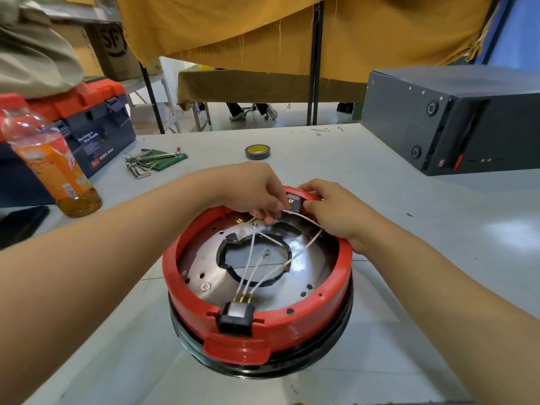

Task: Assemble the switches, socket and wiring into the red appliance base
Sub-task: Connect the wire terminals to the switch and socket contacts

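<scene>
The round red appliance base point(327, 305) lies upside down on the grey table, its shiny metal plate point(204, 267) facing up. A black socket point(236, 316) sits in a notch in the near rim, with several white wires point(298, 254) running from it across the plate. At the far rim sits a black switch point(293, 201). My left hand point(251, 188) pinches white wire ends just left of that switch. My right hand point(333, 211) grips the far rim beside the switch, thumb against it.
An orange drink bottle point(49, 162) and a blue and red toolbox point(96, 127) stand at the left. Hex keys on a green pouch point(152, 162) and a roll of tape point(257, 152) lie beyond the base. A dark computer case point(455, 118) is at the right.
</scene>
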Demonstrator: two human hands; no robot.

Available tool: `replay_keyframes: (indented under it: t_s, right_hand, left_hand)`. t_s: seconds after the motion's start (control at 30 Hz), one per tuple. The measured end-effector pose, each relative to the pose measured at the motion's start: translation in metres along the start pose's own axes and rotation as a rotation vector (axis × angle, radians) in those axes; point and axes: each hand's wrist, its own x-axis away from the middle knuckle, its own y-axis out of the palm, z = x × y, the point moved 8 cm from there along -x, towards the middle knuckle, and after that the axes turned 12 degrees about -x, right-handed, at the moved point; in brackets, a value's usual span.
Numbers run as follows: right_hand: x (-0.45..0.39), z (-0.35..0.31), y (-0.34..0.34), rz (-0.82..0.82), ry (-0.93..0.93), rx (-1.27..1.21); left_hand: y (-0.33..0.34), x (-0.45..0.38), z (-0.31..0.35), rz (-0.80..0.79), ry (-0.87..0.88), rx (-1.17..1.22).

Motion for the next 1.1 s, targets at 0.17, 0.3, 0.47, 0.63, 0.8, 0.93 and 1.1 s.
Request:
replay_keyframes:
  t_s: [0.17,0.3,0.47,0.63,0.8,0.93,1.1]
  right_hand:
    - [0.006,0.006,-0.004,0.136,0.029,-0.170]
    - [0.009,0.016,-0.005,0.160,0.093,-0.307]
    - [0.002,0.018,-0.011,0.058,0.117,-0.299]
    - [-0.013,0.005,-0.014,0.036,0.019,-0.267]
    - [-0.016,0.009,0.000,-0.006,-0.010,-0.282]
    - [-0.018,0.012,-0.002,0.002,-0.031,-0.251]
    - [-0.022,0.016,-0.006,0.028,-0.007,-0.241]
  left_hand:
    - [0.005,0.004,0.000,0.213,-0.077,0.009]
    - [0.005,0.003,-0.001,0.347,-0.135,0.103]
    - [0.013,0.004,-0.005,0.371,-0.155,0.257]
    - [0.016,0.005,-0.008,0.399,-0.173,0.312]
    - [0.018,0.002,-0.008,0.317,-0.162,0.301]
    - [0.018,-0.002,-0.008,0.298,-0.152,0.289]
    - [0.023,-0.001,-0.006,0.307,-0.108,0.306]
